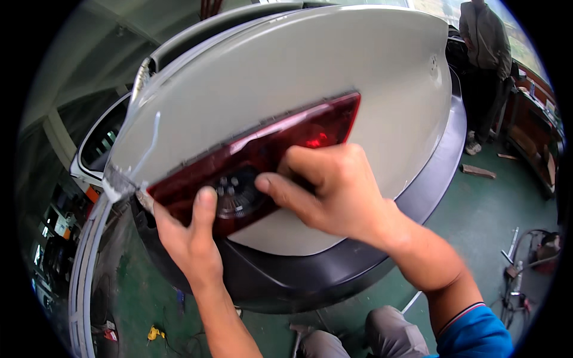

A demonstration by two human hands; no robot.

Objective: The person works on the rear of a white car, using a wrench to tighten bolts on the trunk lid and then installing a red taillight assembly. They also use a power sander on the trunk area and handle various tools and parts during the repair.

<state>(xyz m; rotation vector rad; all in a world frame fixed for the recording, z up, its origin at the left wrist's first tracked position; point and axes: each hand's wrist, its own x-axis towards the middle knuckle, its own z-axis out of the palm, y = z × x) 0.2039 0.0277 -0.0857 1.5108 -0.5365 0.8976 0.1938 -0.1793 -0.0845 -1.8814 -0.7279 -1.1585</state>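
A red tail light with a round dark lens sits slanted across a light grey car body panel. My left hand grips the lamp's lower left, fingers round the edge and thumb beside the round lens. My right hand has curled fingers over the lamp's middle, the thumb near the lens's right side. What those fingertips hold, if anything, is hidden. Dark plastic trim curves below the panel.
A person stands at the upper right beside a wooden cabinet. A short board, hoses and tools lie on the green floor at right. A yellow object is at lower left; a metal rail runs along the left.
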